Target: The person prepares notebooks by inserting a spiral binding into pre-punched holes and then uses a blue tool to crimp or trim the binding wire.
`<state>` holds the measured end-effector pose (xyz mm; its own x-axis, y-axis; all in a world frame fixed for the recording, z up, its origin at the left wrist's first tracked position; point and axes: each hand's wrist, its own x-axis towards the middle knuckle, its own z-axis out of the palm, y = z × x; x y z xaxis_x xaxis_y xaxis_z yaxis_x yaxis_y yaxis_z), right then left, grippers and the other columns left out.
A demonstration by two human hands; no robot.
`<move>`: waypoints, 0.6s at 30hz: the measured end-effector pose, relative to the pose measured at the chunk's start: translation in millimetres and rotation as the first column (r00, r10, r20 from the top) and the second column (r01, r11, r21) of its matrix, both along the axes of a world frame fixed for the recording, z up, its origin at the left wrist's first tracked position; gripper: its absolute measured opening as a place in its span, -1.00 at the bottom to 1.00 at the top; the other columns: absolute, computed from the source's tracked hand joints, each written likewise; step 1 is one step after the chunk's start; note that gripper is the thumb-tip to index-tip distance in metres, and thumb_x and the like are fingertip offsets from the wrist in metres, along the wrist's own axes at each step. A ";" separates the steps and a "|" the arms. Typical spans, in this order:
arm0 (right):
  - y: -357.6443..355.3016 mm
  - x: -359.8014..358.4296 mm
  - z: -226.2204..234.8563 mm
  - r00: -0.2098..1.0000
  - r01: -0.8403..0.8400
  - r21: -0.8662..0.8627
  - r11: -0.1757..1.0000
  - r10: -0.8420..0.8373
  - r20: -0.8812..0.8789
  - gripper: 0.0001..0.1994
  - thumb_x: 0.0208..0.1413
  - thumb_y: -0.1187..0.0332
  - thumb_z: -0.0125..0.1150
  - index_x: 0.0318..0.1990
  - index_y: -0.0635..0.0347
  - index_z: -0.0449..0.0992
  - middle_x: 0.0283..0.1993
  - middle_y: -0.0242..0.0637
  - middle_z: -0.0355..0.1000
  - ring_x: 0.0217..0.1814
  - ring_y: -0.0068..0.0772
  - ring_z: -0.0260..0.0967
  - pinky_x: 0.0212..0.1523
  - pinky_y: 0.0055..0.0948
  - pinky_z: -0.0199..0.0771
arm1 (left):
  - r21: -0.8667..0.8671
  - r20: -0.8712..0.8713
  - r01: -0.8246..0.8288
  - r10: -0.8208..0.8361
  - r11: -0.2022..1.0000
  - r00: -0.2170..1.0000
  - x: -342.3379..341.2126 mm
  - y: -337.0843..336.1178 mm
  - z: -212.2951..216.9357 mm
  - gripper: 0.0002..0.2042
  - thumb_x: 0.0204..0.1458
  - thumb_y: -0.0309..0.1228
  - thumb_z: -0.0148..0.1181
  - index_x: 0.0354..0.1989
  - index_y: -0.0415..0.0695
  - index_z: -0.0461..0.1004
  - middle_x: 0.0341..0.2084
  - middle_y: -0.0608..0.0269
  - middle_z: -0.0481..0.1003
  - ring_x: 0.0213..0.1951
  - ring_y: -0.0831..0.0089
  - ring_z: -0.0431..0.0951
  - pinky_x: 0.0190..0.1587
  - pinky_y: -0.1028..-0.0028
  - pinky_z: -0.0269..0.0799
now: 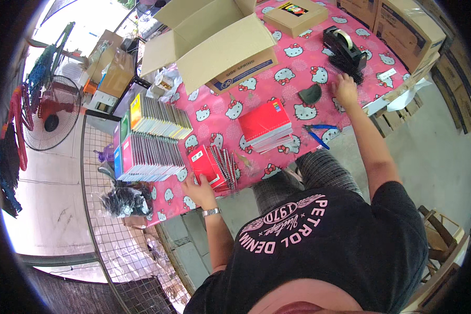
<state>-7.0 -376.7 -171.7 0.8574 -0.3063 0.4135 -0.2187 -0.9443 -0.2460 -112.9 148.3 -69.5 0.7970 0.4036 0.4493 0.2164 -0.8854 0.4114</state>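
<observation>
My left hand (199, 191) is closed on the lower edge of a red spiral notebook (204, 163), its thumb on the cover. More red notebooks (226, 167) fan out beside it, their wire spines showing. My right hand (345, 92) reaches out at the right, fingers apart, beside a heap of black wire coils (349, 67); whether the fingertips touch them is hard to make out. Between my hands stands a neat stack of red notebooks (266, 124). Blue-handled pliers (319, 134) lie open near the table edge, and a dark green half-round piece (310, 94) lies above them.
Long rows of upright notebooks (150, 157) fill the table's left side. An open carton (230, 57) and a closed flat box (295, 17) stand at the back. A black tape dispenser (344, 44) sits behind the coils. Stacked cartons (405, 34) line the right; a fan (51, 115) stands left.
</observation>
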 end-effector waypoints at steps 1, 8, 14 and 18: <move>-7.8 5.8 -7.0 0.999 0.039 -0.057 0.998 -0.038 0.025 -0.71 0.00 0.20 0.18 -0.17 0.17 0.48 -0.13 -0.15 0.40 -0.02 -0.10 0.36 -0.06 -0.13 0.39 | 0.057 0.063 0.095 -0.099 0.994 0.993 7.0 -7.4 3.6 -0.73 -0.08 -0.42 0.27 -0.16 -0.20 0.50 -0.20 0.00 0.47 -0.14 0.11 0.44 -0.05 0.18 0.32; -31.4 37.7 -13.6 0.978 0.040 -0.153 0.987 -0.070 -0.196 -0.81 0.12 0.35 -0.01 -0.17 0.19 0.46 -0.14 -0.17 0.43 0.01 -0.11 0.38 -0.07 -0.13 0.45 | 0.282 0.004 0.833 -0.868 0.477 0.496 51.1 -151.6 48.6 -0.77 -0.05 -0.39 0.23 -0.19 -0.15 0.49 -0.18 0.16 0.49 -0.09 0.13 0.43 0.01 0.14 0.33; -58.1 39.0 -2.0 0.980 -0.155 0.267 0.951 0.183 -0.080 -0.80 -0.06 0.41 0.16 -0.24 0.21 0.52 -0.26 0.01 0.44 -0.11 0.12 0.40 -0.04 -0.12 0.44 | 0.217 -0.352 0.934 -0.870 0.283 0.345 69.3 -161.0 45.6 -0.71 -0.05 -0.41 0.22 -0.11 -0.14 0.50 -0.18 0.11 0.51 -0.12 0.17 0.49 -0.08 0.30 0.45; -39.6 37.1 22.7 0.961 -0.270 0.262 0.927 0.241 0.136 -0.79 0.01 0.44 0.05 -0.20 0.22 0.53 -0.27 0.04 0.49 -0.12 0.12 0.44 -0.07 -0.11 0.44 | -0.042 -0.296 0.963 -0.924 0.267 0.243 82.2 -149.1 62.3 -0.75 -0.01 -0.42 0.18 -0.12 -0.14 0.51 -0.27 0.07 0.52 -0.19 0.12 0.52 -0.11 0.25 0.44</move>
<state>30.1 -416.4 -149.0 0.8805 -0.1961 0.4316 0.0601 -0.8569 -0.5120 -30.7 -0.8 -7.3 0.6354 -0.7519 0.1758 -0.7512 -0.5492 0.3662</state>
